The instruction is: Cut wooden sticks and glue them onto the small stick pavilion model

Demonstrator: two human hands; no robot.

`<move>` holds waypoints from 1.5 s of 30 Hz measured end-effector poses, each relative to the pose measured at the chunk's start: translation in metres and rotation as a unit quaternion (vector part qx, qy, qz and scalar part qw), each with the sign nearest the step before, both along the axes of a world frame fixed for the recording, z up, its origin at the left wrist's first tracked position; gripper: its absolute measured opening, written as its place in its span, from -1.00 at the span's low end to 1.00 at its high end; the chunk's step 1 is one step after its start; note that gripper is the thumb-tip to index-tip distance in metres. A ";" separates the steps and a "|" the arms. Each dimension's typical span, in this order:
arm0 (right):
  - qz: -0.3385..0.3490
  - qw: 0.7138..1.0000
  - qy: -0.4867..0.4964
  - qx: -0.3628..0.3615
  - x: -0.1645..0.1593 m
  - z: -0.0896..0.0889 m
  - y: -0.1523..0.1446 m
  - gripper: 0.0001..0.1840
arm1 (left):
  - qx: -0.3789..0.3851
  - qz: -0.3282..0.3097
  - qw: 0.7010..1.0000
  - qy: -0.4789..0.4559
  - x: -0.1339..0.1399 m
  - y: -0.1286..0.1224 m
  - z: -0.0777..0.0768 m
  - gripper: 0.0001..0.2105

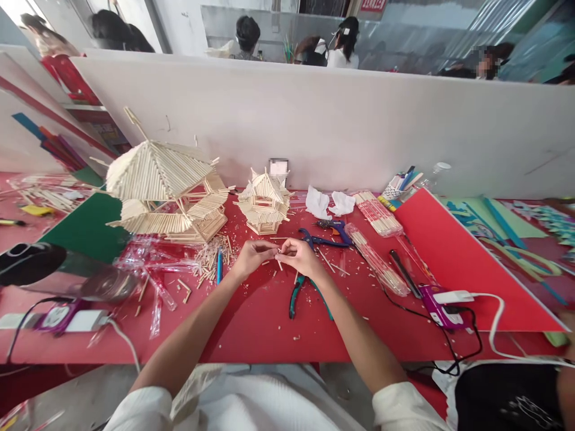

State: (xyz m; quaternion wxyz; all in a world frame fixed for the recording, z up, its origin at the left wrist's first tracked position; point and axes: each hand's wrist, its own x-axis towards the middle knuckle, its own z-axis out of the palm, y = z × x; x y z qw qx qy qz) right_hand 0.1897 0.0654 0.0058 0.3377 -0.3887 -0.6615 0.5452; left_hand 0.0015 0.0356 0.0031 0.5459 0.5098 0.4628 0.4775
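Observation:
Over the middle of the red table, my left hand [255, 256] and my right hand [298, 256] meet fingertip to fingertip. A short pale wooden stick [280, 265] pokes down from the pinch of my right hand. My left fingers are pressed together at its upper end; what they hold is too small to make out. Pliers with teal handles [294, 297] lie below my right wrist, which partly covers them. Just beyond the hands stands a small pavilion model built of sticks [264, 206]. A blue glue gun [330, 238] rests to its right.
A larger stick pavilion [164, 179] stands at left, near cut stick bits [214, 263] and a blue pen [220, 266]. Bagged sticks [377, 212], a purple power socket [442, 308] with cables and a red board [467, 263] occupy the right. A white partition [336, 126] closes the back.

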 end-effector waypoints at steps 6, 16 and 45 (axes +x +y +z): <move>-0.004 0.999 0.028 -0.039 -0.007 0.000 -0.002 -0.64 | 0.013 0.068 0.997 -0.016 0.001 -0.001 0.004 -0.64; 0.017 0.993 -0.071 0.090 0.006 0.008 -0.002 -0.80 | 0.064 -0.033 0.990 0.124 -0.005 -0.003 0.002 -0.65; 0.081 0.980 -0.092 0.156 0.007 0.011 0.002 -0.75 | 0.043 -0.084 0.946 0.309 -0.012 -0.008 0.014 -0.72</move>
